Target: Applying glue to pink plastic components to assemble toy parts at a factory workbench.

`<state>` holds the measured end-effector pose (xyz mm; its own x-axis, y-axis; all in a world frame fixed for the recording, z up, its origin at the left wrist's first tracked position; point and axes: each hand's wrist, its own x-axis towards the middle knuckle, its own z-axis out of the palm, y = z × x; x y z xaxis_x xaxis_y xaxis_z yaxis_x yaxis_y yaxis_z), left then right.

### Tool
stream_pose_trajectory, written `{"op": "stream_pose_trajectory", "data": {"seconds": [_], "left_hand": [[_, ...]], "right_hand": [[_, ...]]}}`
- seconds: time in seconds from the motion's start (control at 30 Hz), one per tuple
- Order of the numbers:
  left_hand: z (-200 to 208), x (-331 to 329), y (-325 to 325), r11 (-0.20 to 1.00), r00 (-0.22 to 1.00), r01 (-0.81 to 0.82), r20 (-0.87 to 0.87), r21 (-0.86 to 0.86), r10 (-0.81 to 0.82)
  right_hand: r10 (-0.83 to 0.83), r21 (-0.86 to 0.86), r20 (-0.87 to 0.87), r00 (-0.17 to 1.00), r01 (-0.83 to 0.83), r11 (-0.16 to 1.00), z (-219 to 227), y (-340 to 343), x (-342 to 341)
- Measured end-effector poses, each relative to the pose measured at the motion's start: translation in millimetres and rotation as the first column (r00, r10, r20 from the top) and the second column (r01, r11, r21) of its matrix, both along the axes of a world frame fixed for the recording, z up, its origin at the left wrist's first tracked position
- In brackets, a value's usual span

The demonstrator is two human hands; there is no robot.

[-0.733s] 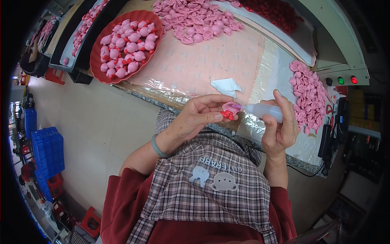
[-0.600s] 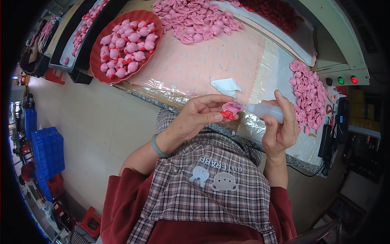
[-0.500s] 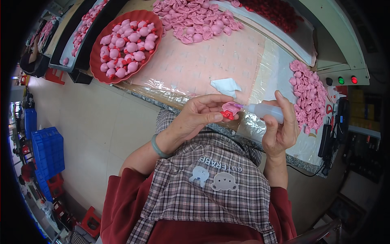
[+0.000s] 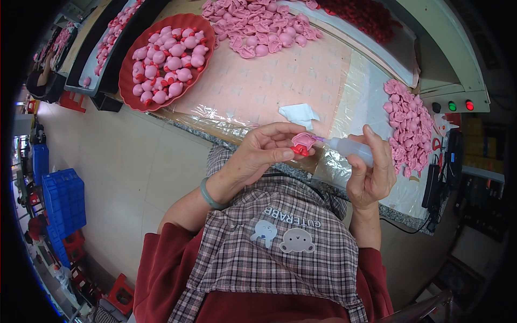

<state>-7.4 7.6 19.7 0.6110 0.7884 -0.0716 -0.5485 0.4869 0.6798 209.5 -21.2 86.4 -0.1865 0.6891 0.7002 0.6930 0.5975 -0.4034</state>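
Note:
Between the thumb and fingers of my left hand (image 4: 269, 146) is a small plastic toy part (image 4: 302, 143), a hollow pink shell joined to a red piece, its hollow side showing. My right hand (image 4: 372, 169) is closed around a translucent squeeze bottle (image 4: 353, 151), tilted so its thin purple nozzle (image 4: 319, 138) points left at the shell's edge. Whether the nozzle touches the shell is too small to tell. Just beyond my hands lies a folded white tissue (image 4: 299, 114) on the pink-covered table (image 4: 269, 81).
A red scalloped bowl (image 4: 125, 81) of pink-and-red toy pieces stands at the left. Loose pink shells (image 4: 258, 27) are heaped at the back, more pink shells (image 4: 406, 129) at the right. Red pieces (image 4: 361, 21) lie under a pale machine housing (image 4: 458, 54) with lit buttons. Blue crates (image 4: 63, 199) stand on the floor.
The nozzle has drawn slightly back from inside the shell toward its right edge. My left hand has shifted a little left and tilted the toy part more upright.

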Motion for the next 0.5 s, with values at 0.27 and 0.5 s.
{"op": "stream_pose_trajectory", "data": {"seconds": [0.27, 0.5], "left_hand": [[-2.4, -0.1, 0.3, 0.998, 0.998, -0.057, -0.022, -0.004, 0.056], [-3.3, 1.0, 1.0, 0.996, 0.996, -0.084, -0.017, 0.02, 0.084]], "right_hand": [[-0.01, 0.039, 0.095, 0.995, 0.007, 0.999, 0.7, -1.7, -1.7], [-0.052, 0.085, 0.126, 0.991, 0.042, 0.996, -2.7, 0.6, -2.7]]}}
